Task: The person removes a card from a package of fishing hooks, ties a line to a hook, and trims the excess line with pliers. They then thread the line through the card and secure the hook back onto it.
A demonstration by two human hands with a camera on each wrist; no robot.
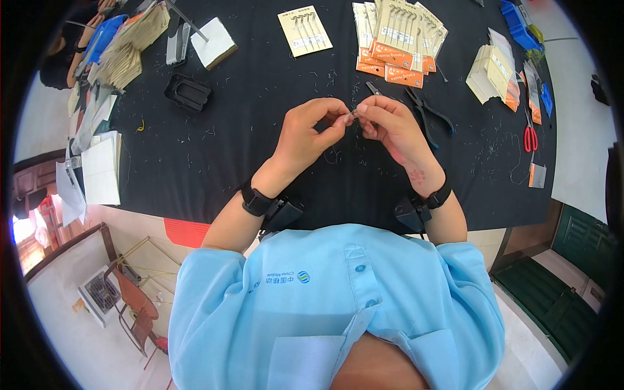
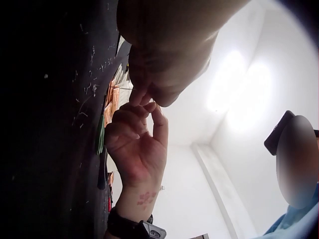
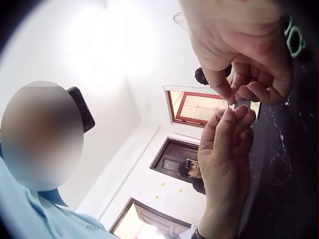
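Both hands meet fingertip to fingertip above the black cloth (image 1: 260, 149). The left hand (image 1: 302, 133) pinches a tiny fish hook (image 3: 219, 117) between thumb and forefinger; its thin curve shows beside those fingertips in the right wrist view. Against it, the right hand (image 1: 393, 127) has its thumb and forefinger pinched at the hook's thin end, the other fingers curled in. Most of the hook is hidden by the fingers. Just beyond the right hand lie a slim metal tool (image 1: 373, 88) and dark-handled pliers (image 1: 426, 117).
Fishing-hook packets (image 1: 400, 39) are piled at the back, beside a single card of hooks (image 1: 305, 31). A black tray (image 1: 187, 92), a stapler (image 1: 177, 44) and a white block (image 1: 213, 44) stand left. Red scissors (image 1: 530, 138) lie right. Thread scraps litter the cloth.
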